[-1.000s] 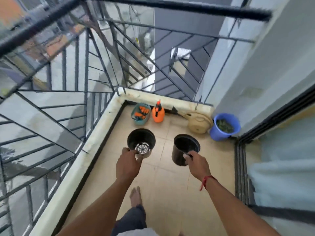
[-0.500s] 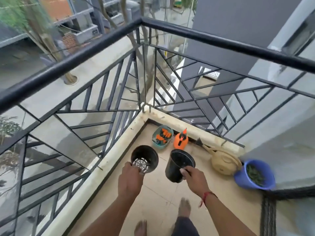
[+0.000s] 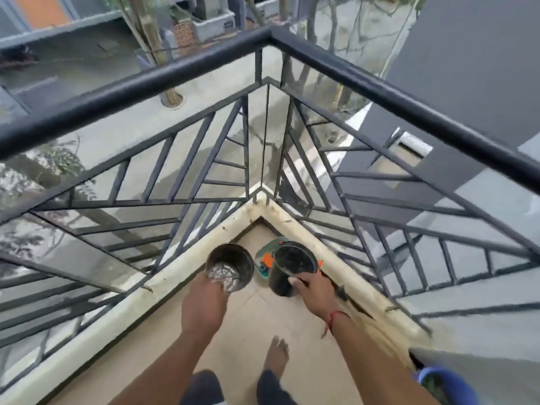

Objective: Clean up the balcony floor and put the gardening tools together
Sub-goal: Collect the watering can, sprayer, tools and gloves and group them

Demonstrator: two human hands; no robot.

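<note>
Left hand [image 3: 204,305] gripping left pot [image 3: 233,255] at its near rim, fingers curled over the edge and mostly hidden behind the knuckles. Right hand [image 3: 315,293] clasping right pot [image 3: 287,263] by the near wall, thumb across the outside, other fingers out of sight. Both pots side by side, a little apart, above the floor [image 3: 248,331] close to the balcony corner. Basket [image 3: 264,257], teal with orange pieces inside, showing in the gap between and beyond them. Pale curb [image 3: 187,267] closing in from both sides to a point ahead, black railing [image 3: 175,74] rising above it; open tile only nearer, around a bare foot [image 3: 277,358]. Blue bucket [image 3: 447,384] at lower right, blurred. Both pots black, round, mouths up; left pot's base pale and perforated, right pot dark inside, leaning slightly.
</note>
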